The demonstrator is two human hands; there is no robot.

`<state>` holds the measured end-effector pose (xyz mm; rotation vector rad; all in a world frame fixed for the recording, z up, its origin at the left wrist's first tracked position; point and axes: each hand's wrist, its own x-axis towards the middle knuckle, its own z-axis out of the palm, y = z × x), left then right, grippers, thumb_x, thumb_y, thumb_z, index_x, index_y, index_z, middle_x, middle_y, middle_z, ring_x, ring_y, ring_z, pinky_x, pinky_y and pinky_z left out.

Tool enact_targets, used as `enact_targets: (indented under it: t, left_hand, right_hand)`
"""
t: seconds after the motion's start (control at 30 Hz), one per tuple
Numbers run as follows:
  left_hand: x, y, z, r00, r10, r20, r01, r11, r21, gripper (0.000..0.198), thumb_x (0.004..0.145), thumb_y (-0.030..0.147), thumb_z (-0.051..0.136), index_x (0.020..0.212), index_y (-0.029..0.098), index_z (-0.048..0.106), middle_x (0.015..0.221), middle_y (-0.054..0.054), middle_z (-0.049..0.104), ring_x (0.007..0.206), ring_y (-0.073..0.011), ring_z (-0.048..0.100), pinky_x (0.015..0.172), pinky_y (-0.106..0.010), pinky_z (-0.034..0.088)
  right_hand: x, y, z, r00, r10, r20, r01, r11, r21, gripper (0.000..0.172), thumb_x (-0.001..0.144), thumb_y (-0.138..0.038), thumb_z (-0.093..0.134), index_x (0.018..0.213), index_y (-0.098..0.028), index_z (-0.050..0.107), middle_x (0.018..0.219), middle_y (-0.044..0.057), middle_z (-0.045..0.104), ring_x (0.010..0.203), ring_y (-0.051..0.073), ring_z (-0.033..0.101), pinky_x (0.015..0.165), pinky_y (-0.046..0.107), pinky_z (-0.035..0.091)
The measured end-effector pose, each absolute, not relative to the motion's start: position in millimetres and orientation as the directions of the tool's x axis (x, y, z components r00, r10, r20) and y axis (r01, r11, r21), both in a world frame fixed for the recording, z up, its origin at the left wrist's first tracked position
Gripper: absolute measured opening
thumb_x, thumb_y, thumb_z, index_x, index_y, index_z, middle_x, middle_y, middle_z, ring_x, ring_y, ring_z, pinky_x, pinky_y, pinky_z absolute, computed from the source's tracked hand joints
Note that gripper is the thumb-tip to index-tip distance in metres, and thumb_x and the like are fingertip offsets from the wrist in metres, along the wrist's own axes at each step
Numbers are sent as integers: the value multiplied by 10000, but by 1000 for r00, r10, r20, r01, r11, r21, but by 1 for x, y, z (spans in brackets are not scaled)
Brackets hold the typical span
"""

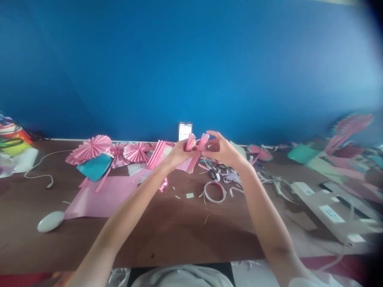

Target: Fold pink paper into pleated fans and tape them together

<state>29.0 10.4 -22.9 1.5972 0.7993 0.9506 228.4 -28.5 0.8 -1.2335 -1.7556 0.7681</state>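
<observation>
Both my hands are raised over the middle of the brown table (179, 227) and grip one pleated pink paper strip (196, 150). My left hand (178, 152) pinches its left part, where the folds fan out near my fingertips. My right hand (223, 150) holds the right part with fingers curled around it; one end of the strip hangs down between the hands. A roll of tape (214, 191) lies on the table just below them.
Finished pink paper fans (92, 147) and a teal sheet (95, 166) lie at the back left, above a flat pink sheet (101, 197). A white mouse (50, 221) sits front left. Paper scraps, scissors (215, 171), a power strip (326, 209) and more paper fill the right. A phone (185, 130) leans on the blue wall.
</observation>
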Motion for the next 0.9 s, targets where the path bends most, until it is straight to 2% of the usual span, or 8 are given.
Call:
enact_targets:
  t: [0.17, 0.33, 0.4, 0.5, 0.6, 0.63, 0.77, 0.9]
  left_hand:
    - [28, 9, -19, 443, 873, 204, -28, -214, 976, 499, 713, 355, 791, 1146, 160, 637, 1012, -72, 709, 624, -75, 549, 567, -212, 404]
    - [29, 10, -22, 419, 888, 189, -31, -194, 981, 489, 698, 387, 795, 1096, 161, 625, 883, -35, 678, 530, -48, 464, 464, -192, 316]
    - [27, 12, -23, 386, 901, 200, -20, -208, 978, 471, 694, 407, 795, 1065, 167, 633, 788, -7, 640, 496, -46, 427, 430, -195, 279]
    - [22, 16, -23, 383, 898, 217, -26, -224, 974, 440, 692, 400, 797, 1035, 171, 643, 741, 8, 608, 488, -47, 407, 426, -203, 283]
    - [21, 19, -24, 404, 895, 191, -24, -198, 980, 423, 687, 386, 802, 1014, 173, 640, 781, -3, 616, 500, -48, 421, 431, -210, 300]
    - [22, 19, -25, 408, 894, 182, -24, -189, 982, 426, 686, 383, 802, 1018, 175, 636, 786, -3, 613, 500, -48, 422, 426, -210, 295]
    - [26, 18, -30, 481, 860, 171, -18, -186, 982, 407, 706, 381, 786, 1009, 175, 610, 739, 16, 561, 501, -52, 418, 416, -209, 274]
    - [26, 17, -32, 536, 821, 196, -7, -228, 974, 328, 728, 355, 770, 921, 167, 582, 699, 30, 522, 513, -57, 427, 437, -212, 309]
  right_hand:
    - [222, -28, -1, -254, 938, 234, 427, 326, -843, 660, 780, -227, 687, 1392, -207, 438, 868, 44, 744, 723, 187, 670, 625, 306, 518]
    - [227, -32, 2, -284, 933, 219, 510, 341, -790, 774, 779, -161, 639, 1483, -212, 321, 866, 32, 749, 723, 191, 675, 630, 308, 510]
    - [232, -35, 6, -314, 931, 187, 584, 345, -735, 757, 781, -158, 634, 1480, -226, 353, 856, 31, 751, 720, 195, 674, 617, 305, 497]
    - [238, -37, 10, -332, 934, 132, 668, 332, -666, 558, 797, -182, 622, 1349, -230, 555, 890, 50, 756, 725, 202, 670, 629, 315, 491]
    - [238, -34, 10, -294, 933, 207, 713, 359, -602, 255, 842, -262, 597, 1056, -223, 731, 959, 54, 749, 791, 209, 667, 703, 327, 485]
    - [236, -32, 8, -280, 931, 235, 721, 366, -588, 217, 869, -312, 576, 960, -213, 747, 920, 49, 743, 778, 208, 658, 696, 322, 473]
    - [226, -28, -1, -243, 935, 258, 684, 354, -638, 384, 913, -500, 510, 841, -181, 712, 702, 21, 668, 618, 164, 573, 576, 290, 395]
    - [213, -27, -6, -233, 927, 294, 556, 375, -742, 295, 872, -446, 583, 880, -167, 678, 783, 35, 685, 666, 155, 573, 605, 282, 408]
